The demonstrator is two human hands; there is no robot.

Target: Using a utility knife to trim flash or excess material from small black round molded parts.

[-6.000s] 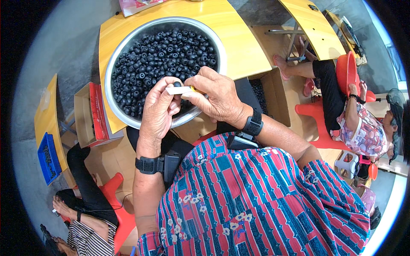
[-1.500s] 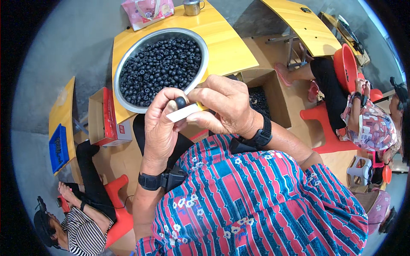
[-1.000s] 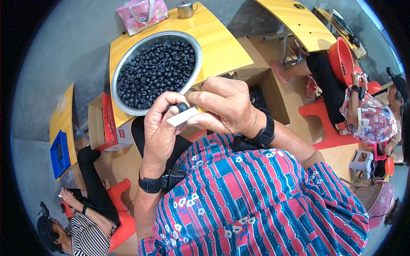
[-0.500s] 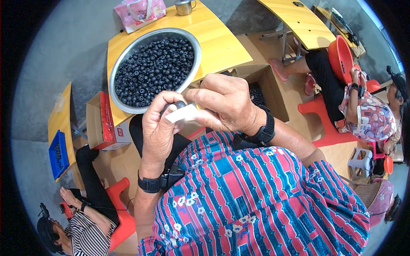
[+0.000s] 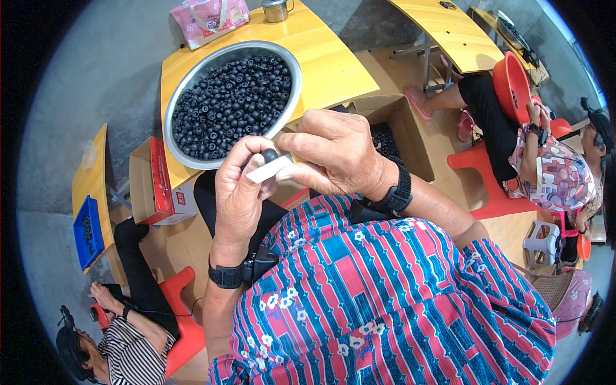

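Just beyond my lap, both hands meet in front of a large metal basin (image 5: 297, 86). My left hand (image 5: 232, 202) is closed, pinching a small round black part (image 5: 270, 155) between thumb and fingers. In my right hand (image 5: 343, 154), closed with thumb against forefinger, is a flat white strip (image 5: 268, 169). It lies across the tip of my left thumb, right beside the black part. Its right end is hidden by my right fingers. The basin holds a heap of similar black parts (image 5: 231, 106), some showing a hole.
A yellow table (image 5: 327, 70) carries the basin, a pink bag (image 5: 208, 22) and a metal cup (image 5: 276, 10). An open cardboard box (image 5: 410, 144) with black parts stands below its right side. Co-workers sit at left and right, one with a red basin (image 5: 511, 86).
The white strip has shifted slightly and the black part shows more plainly above it. My hands stay in nearly the same place.
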